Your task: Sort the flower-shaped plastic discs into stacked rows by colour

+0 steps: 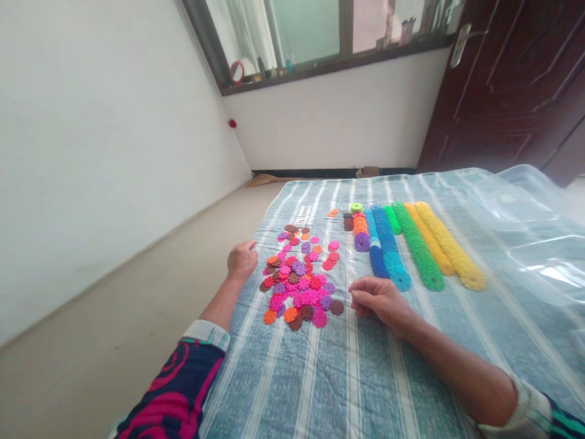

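A loose pile of flat notched plastic discs [304, 283] in pink, red, orange, purple and brown lies on the striped cloth. Just left of it, by the cloth's edge, my left hand [242, 261] has its fingers curled in; anything inside is hidden. My right hand [381, 302] is to the right of the pile, thumb and fingers drawn together in a pinch, its contents not visible. Beyond it, overlapping discs form rows by colour: blue [388, 244], green [418, 247], yellow [450, 244], and a shorter orange [360, 222] and purple [361, 242] one.
Clear plastic containers [548, 262] rest at the right of the striped cloth [283, 390]. Two orange discs [333, 213] lie apart near the far side. A white wall [114, 140] and bare floor [137, 311] are on the left; a dark red door [507, 91] is behind.
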Demonstrator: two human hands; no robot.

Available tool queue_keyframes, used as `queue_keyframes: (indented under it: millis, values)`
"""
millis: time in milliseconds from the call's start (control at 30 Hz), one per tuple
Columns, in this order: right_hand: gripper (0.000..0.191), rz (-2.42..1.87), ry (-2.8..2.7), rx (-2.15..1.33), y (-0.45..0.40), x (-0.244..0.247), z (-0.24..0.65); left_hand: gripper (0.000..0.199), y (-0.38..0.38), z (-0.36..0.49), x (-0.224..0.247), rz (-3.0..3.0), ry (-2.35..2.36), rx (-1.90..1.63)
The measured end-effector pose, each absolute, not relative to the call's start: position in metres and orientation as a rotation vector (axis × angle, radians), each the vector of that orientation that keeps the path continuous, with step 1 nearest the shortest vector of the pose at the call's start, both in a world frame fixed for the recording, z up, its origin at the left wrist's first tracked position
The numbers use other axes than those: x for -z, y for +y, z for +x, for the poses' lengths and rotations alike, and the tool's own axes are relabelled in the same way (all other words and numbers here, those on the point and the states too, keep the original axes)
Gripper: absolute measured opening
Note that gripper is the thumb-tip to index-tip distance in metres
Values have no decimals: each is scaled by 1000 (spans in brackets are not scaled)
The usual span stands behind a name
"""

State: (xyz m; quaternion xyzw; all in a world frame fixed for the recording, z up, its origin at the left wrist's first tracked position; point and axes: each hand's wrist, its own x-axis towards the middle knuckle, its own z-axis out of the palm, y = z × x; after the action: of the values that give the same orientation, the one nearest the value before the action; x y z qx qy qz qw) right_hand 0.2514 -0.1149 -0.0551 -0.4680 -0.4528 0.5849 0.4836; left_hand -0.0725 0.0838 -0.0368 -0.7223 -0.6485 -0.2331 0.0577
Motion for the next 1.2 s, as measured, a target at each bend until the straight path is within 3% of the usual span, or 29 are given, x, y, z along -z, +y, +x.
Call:
queue_keyframes:
  millis: [300,633,1200]
  values:
    - [27,-1146,-1114,-1437,-113,57,251,25,88,-15,36,-2387,-1799,741]
    - [28,-1142,-1137,-1447,-112,57,249,26,95,-2,41,-2280,-2027,812]
    - [28,-1151,-1155,-1460,-112,59,248,28,124,8,37,-2269,-1932,374]
